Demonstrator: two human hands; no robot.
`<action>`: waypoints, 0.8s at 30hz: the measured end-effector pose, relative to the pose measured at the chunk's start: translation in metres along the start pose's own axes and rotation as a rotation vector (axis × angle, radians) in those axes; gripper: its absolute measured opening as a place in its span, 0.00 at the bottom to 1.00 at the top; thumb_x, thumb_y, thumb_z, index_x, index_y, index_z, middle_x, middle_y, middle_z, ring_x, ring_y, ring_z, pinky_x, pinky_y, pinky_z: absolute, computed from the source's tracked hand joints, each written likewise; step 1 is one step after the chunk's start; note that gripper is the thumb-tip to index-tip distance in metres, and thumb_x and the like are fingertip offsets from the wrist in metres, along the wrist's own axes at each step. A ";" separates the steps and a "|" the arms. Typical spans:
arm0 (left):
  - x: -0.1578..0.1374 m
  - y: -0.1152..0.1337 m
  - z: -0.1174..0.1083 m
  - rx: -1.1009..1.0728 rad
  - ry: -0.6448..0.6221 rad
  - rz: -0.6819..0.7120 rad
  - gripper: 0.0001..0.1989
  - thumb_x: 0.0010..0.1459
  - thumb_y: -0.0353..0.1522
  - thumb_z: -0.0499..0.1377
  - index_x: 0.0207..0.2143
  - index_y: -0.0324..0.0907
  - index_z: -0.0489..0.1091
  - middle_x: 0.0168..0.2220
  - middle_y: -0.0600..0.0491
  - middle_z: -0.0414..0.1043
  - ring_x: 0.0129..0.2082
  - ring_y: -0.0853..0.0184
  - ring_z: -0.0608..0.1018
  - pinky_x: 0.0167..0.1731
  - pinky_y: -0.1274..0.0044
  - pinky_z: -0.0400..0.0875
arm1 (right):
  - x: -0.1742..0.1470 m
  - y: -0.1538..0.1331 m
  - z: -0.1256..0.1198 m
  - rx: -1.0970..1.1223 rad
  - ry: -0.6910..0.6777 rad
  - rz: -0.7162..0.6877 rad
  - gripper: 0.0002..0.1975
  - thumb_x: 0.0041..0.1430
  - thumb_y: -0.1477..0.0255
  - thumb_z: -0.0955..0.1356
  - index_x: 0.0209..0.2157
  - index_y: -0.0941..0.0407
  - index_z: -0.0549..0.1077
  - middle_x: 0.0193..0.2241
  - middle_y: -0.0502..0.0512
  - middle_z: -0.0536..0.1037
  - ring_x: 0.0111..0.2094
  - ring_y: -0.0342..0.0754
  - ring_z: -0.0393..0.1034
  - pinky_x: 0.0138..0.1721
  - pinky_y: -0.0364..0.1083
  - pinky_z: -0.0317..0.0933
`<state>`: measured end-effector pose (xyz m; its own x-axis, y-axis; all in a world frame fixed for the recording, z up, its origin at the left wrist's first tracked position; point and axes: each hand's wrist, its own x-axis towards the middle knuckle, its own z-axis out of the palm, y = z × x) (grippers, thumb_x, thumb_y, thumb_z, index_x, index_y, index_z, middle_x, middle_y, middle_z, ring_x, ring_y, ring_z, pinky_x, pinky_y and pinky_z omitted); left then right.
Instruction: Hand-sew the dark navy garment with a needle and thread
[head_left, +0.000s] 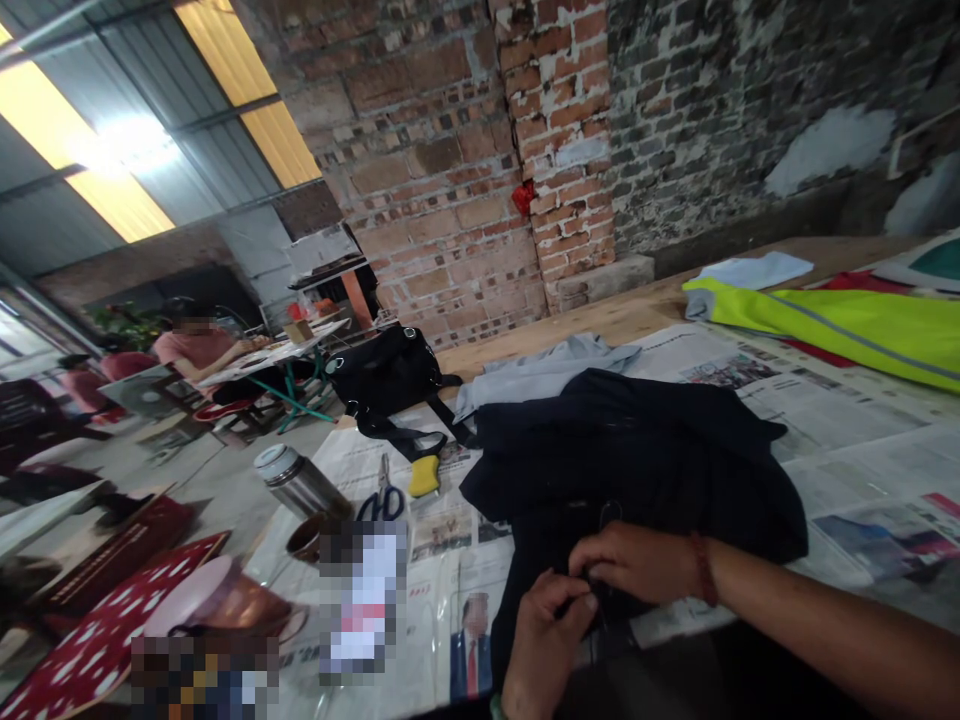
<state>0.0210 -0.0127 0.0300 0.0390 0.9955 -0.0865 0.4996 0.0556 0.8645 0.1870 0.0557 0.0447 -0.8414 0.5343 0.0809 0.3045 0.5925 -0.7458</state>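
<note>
A dark navy garment (630,450) lies bunched on the newspaper-covered table. At its near edge my left hand (551,635) pinches the cloth between thumb and fingers. Close beside it, my right hand (637,562), with a red band at the wrist, has its fingers closed on the same garment. The fingertips of both hands almost meet. Any small item between them is hidden. A faint thin loop shows just above the right hand, too blurred to name.
Left of the garment are scissors (382,500), a yellow object (424,476), a steel flask (300,482), a brown cup (306,540) and a black bag (386,370). Grey cloth (547,368) lies behind; a neon-yellow garment (840,325) rests right. A person (202,350) sits farther off.
</note>
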 end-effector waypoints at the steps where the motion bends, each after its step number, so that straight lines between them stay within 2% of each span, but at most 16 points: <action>1: 0.000 0.000 0.000 -0.011 -0.003 0.005 0.09 0.48 0.34 0.56 0.23 0.42 0.75 0.25 0.53 0.75 0.35 0.62 0.72 0.45 0.73 0.63 | 0.000 -0.003 0.000 0.008 0.001 -0.013 0.16 0.55 0.79 0.59 0.43 0.55 0.71 0.35 0.50 0.77 0.35 0.42 0.70 0.37 0.39 0.60; 4: 0.000 0.002 0.000 -0.012 -0.013 0.015 0.10 0.49 0.35 0.56 0.22 0.42 0.75 0.25 0.54 0.73 0.30 0.65 0.72 0.38 0.76 0.66 | -0.003 -0.005 0.001 -0.032 0.055 -0.021 0.18 0.57 0.77 0.58 0.49 0.55 0.67 0.39 0.53 0.76 0.38 0.44 0.70 0.39 0.41 0.60; 6: 0.000 0.003 -0.001 0.011 -0.004 0.007 0.10 0.49 0.35 0.55 0.22 0.42 0.74 0.23 0.55 0.72 0.30 0.66 0.72 0.42 0.75 0.64 | -0.009 -0.002 0.003 -0.126 0.161 -0.017 0.18 0.58 0.78 0.57 0.49 0.56 0.66 0.41 0.56 0.75 0.41 0.46 0.68 0.42 0.45 0.60; 9: 0.000 0.003 -0.001 0.026 0.011 -0.001 0.10 0.49 0.35 0.55 0.21 0.43 0.74 0.21 0.57 0.73 0.32 0.65 0.72 0.51 0.72 0.56 | -0.024 0.002 0.009 -0.257 0.368 -0.057 0.15 0.59 0.78 0.57 0.45 0.56 0.68 0.41 0.57 0.73 0.43 0.47 0.65 0.47 0.50 0.56; 11: 0.001 0.004 -0.001 0.019 0.004 -0.005 0.10 0.49 0.35 0.55 0.21 0.43 0.74 0.21 0.57 0.73 0.31 0.65 0.72 0.52 0.72 0.54 | -0.035 0.002 0.016 -0.308 0.443 -0.099 0.13 0.58 0.76 0.59 0.44 0.54 0.68 0.40 0.57 0.72 0.43 0.48 0.64 0.49 0.52 0.54; 14: 0.001 0.006 -0.002 0.015 -0.021 -0.009 0.11 0.49 0.36 0.54 0.20 0.43 0.73 0.21 0.57 0.73 0.29 0.66 0.72 0.53 0.71 0.52 | -0.043 -0.001 0.030 -0.370 0.457 -0.148 0.13 0.56 0.73 0.63 0.44 0.53 0.67 0.40 0.56 0.71 0.44 0.48 0.62 0.48 0.52 0.53; 17: 0.001 0.009 -0.003 0.017 -0.030 -0.021 0.11 0.49 0.35 0.54 0.20 0.44 0.74 0.22 0.57 0.73 0.32 0.65 0.72 0.53 0.71 0.53 | -0.036 -0.003 0.042 -0.389 0.486 -0.153 0.09 0.57 0.74 0.62 0.40 0.52 0.68 0.37 0.53 0.72 0.42 0.48 0.62 0.44 0.51 0.54; 20: 0.000 0.010 -0.003 0.017 -0.013 -0.042 0.10 0.48 0.35 0.55 0.22 0.44 0.75 0.24 0.56 0.74 0.35 0.63 0.72 0.53 0.71 0.54 | -0.027 -0.002 0.049 -0.358 0.500 -0.146 0.07 0.59 0.75 0.60 0.34 0.52 0.69 0.32 0.51 0.72 0.37 0.46 0.63 0.40 0.49 0.56; 24: -0.002 0.007 0.000 0.005 -0.013 -0.016 0.10 0.50 0.33 0.55 0.21 0.44 0.75 0.22 0.57 0.74 0.30 0.66 0.73 0.54 0.70 0.52 | -0.024 -0.002 0.055 -0.248 0.550 -0.127 0.08 0.60 0.76 0.58 0.34 0.53 0.66 0.32 0.52 0.72 0.38 0.47 0.64 0.42 0.50 0.57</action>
<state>0.0241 -0.0143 0.0366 0.0421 0.9933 -0.1072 0.5047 0.0714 0.8603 0.1817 0.0081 0.0078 -0.5443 0.6442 0.5373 0.3675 0.7589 -0.5376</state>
